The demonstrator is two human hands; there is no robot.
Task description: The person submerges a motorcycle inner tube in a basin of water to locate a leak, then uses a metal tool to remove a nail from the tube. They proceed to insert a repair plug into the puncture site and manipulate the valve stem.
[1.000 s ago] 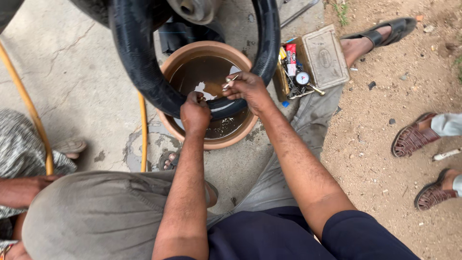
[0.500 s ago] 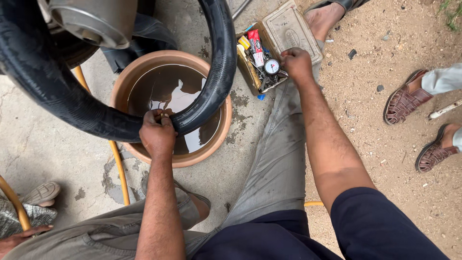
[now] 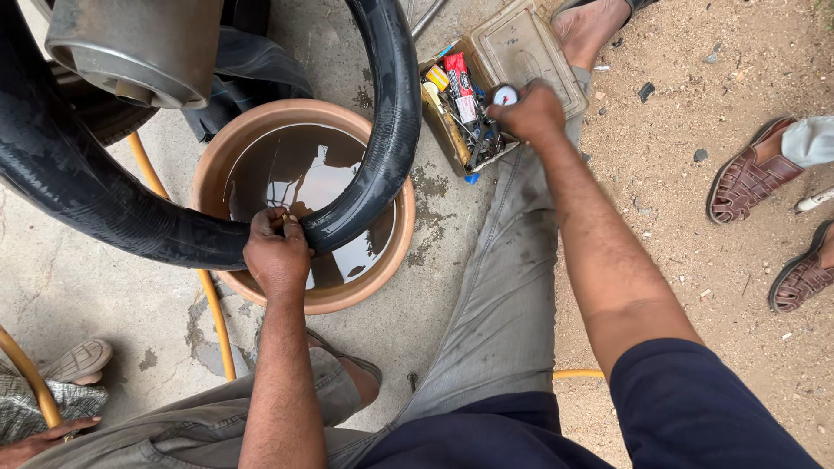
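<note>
A black rubber inner tube (image 3: pixel 382 130) arcs over a brown clay basin (image 3: pixel 395 252) filled with dark water. My left hand (image 3: pixel 276 254) grips the tube at its lowest point, above the basin's near side. My right hand (image 3: pixel 530 111) reaches into an open box of small tools and tubes (image 3: pixel 465 108) to the right of the basin, fingers curled down among the contents next to a round white gauge (image 3: pixel 504 94); what it grasps is hidden.
A metal exhaust pipe (image 3: pixel 130 48) hangs at top left. Yellow hose (image 3: pixel 213 313) runs along the concrete. My sandalled foot (image 3: pixel 347 365) rests near the basin. Another person's brown sandals (image 3: pixel 747 178) stand on the sandy ground at right; someone's shoe (image 3: pixel 78 360) at lower left.
My right hand left the tube and moved right to the tool box, then settled deeper into it. My left hand keeps hold of the tube over the basin.
</note>
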